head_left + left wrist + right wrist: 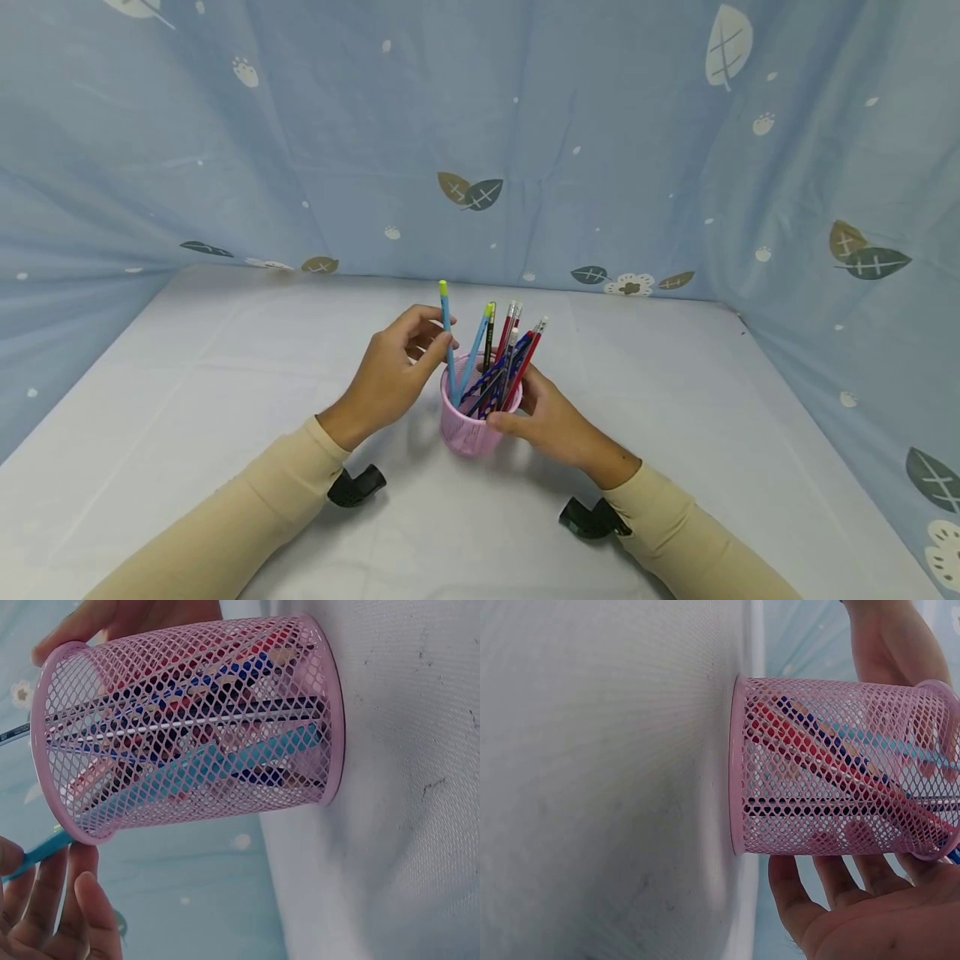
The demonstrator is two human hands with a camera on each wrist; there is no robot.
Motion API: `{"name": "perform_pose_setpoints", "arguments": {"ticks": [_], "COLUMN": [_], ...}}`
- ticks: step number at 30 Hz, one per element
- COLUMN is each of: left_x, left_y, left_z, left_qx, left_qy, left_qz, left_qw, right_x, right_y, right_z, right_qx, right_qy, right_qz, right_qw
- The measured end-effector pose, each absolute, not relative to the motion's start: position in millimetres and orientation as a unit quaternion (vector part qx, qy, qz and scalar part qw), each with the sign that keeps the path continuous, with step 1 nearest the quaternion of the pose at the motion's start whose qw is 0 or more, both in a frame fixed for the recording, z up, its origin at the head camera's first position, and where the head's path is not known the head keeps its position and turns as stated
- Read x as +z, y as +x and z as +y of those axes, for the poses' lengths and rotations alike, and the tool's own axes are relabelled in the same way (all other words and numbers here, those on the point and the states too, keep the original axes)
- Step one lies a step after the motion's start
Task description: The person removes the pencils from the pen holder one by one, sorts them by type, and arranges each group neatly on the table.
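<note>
A pink mesh pen holder (468, 437) stands upright on the table, filled with several pencils (525, 367). At its left, my left hand (393, 358) pinches a light-blue pen (447, 321) with a yellow-green end between thumb and fingers. That pen's lower part is still inside the holder, visible through the mesh in the left wrist view. A second light-blue pen (474, 342) leans beside it. My right hand (551, 417) grips the holder from the right, thumb at the near side of the rim; its fingers curve behind the mesh wall in the right wrist view.
A white cloth covers the table (225, 375). Behind and at both sides hangs a light-blue curtain (480, 125) with leaf prints. Black wrist mounts (356, 486) sit under both forearms, close over the cloth.
</note>
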State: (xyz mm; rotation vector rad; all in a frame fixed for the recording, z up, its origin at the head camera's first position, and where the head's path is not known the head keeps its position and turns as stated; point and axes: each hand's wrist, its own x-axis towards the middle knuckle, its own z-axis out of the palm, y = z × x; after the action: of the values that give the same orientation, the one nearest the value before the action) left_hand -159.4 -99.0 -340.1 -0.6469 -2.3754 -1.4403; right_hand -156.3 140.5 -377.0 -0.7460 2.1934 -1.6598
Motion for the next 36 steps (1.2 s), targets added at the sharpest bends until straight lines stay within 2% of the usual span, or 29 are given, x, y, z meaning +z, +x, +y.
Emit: {"name": "perform_pose_setpoints", "arguments": {"ticks": [36], "left_x": [-325.2], "left_y": [-158.4], "left_z": [-108.6], "left_qx": [-0.578], "left_qy": [-0.194], "left_qz": [-0.775], "left_qw": [0.165], "right_x": [-379.9], "right_y": [-157.7], "right_z": [142.3], "right_qx": [-0.578], "right_qy": [-0.261], "right_qz": [0.759], "right_qw": [0.147]}}
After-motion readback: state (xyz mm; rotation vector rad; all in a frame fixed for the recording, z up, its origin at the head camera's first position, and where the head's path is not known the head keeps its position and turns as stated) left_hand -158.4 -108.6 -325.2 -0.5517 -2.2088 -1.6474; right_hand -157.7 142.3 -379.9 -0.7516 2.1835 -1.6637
